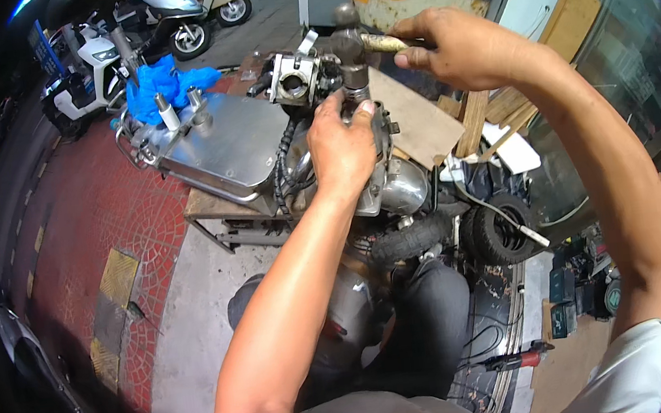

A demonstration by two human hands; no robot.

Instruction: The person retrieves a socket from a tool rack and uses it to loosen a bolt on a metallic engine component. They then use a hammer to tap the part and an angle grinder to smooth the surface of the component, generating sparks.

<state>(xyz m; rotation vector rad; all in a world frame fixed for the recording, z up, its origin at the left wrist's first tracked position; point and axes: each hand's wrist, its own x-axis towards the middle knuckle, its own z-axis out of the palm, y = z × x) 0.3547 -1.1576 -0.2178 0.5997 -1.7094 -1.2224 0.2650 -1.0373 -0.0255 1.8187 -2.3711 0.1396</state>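
My right hand (pixel 455 49) is closed around the pale handle of a hammer (pixel 349 45), just right of the picture's upper middle. The hammer's dark head stands upright directly above my left fingertips. My left hand (pixel 342 152) is closed, thumb and fingers around a short metal piece under the hammer head; my fingers and the head hide most of it. Below that hand lies a greasy metal assembly with a rounded silver housing (pixel 405 186). A silver block with a round hole (pixel 289 81) sits just left of the hammer. Black wrapped cable (pixel 285 159) runs down beside my left wrist.
A flat metal deck (pixel 225 141) lies on the low bench at left, with a blue plastic bag (pixel 158 89) and a white tube (pixel 166 112) on it. Cardboard (pixel 414 115) and wood strips lean at right. Small tyres (pixel 504 227) stand below. Parked scooters (pixel 178 16) are beyond.
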